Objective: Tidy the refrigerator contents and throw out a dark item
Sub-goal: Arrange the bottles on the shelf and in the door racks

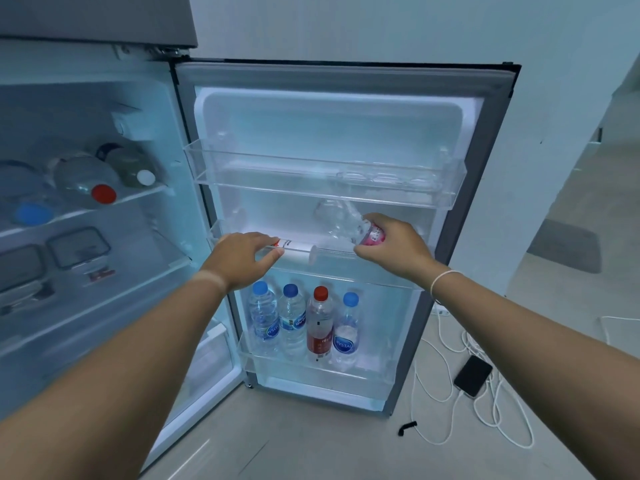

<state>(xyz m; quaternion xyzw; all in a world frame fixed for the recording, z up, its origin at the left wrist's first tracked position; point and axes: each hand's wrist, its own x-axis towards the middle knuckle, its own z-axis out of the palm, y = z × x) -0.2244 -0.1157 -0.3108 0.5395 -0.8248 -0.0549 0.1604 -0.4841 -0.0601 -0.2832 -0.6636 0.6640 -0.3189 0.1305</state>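
At the far left the open refrigerator point(86, 209) shows its lit compartment; on the upper shelf point(145, 194) lie bottles on their sides, caps toward the camera, one with a blue cap point(34, 214), one with a red cap point(104, 194), one with a white cap point(145, 177); behind the last stands a dark-topped container point(108, 150), too blurred to identify; on the shelf below sit two lidded clear boxes point(79, 247). Moving right, the opened door point(332, 216) carries three racks; the top rack point(325, 174) holds what appears to be a clear tray at its right end; at the middle rack point(311, 261) both hands are at work; the left hand point(244, 258) is curled around a white tube point(298, 252) that lies on its side along the rack's front edge, its flat cap pointing right; the right hand point(393, 245) is wrapped around the pink-labelled end of a clear plastic bottle point(341, 220), tilted back with its far end toward the door panel; a pale band circles the right wrist. In the bottom rack point(318, 370) four water bottles point(304, 323) stand upright in a row, touching, capped blue, blue, red, blue. Farther right, on the floor point(346, 445), a dark phone point(472, 375) lies among loops of white cable point(485, 403); a small black object point(406, 427) lies near the door's lower corner.
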